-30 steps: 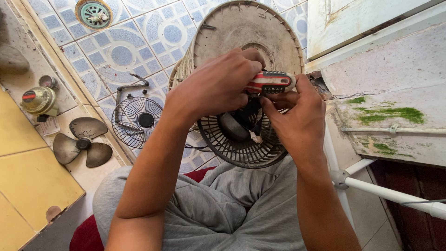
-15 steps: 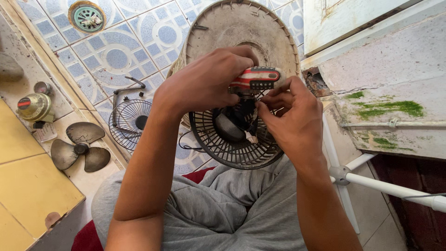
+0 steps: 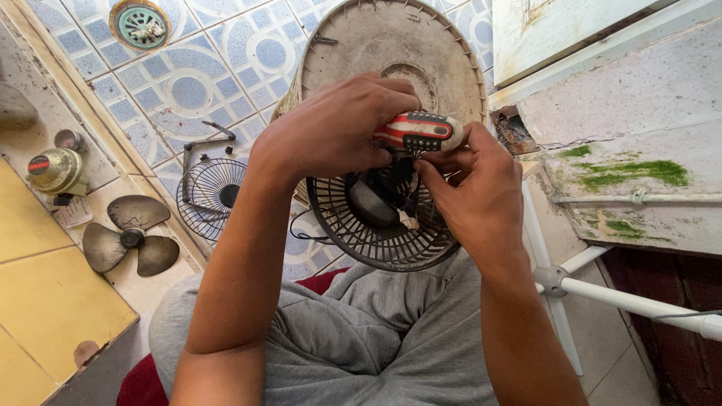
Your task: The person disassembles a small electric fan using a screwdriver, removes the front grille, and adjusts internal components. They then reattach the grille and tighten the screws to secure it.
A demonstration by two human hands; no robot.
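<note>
The red and black screwdriver handle (image 3: 416, 133) sits in the middle, over the dark back grille of the fan (image 3: 376, 225) on the person's lap; the left hand (image 3: 331, 131) is wrapped tight around it; the right hand (image 3: 474, 188) pinches its fingers closed just under it, near the motor (image 3: 372, 203). This looks like the unscrewing step; the tip must stay straight in the screw. A loose fan blade (image 3: 128, 240) and a small front grille (image 3: 213, 197) lie on the tiled floor (image 3: 188, 68) to the left.

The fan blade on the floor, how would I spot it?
Start at the yellow tiles on the left. Just beyond their edge lies the fan blade, flat on the pale strip beside the small wire grille. It alone has three dusty brown paddles around a hub.
</note>
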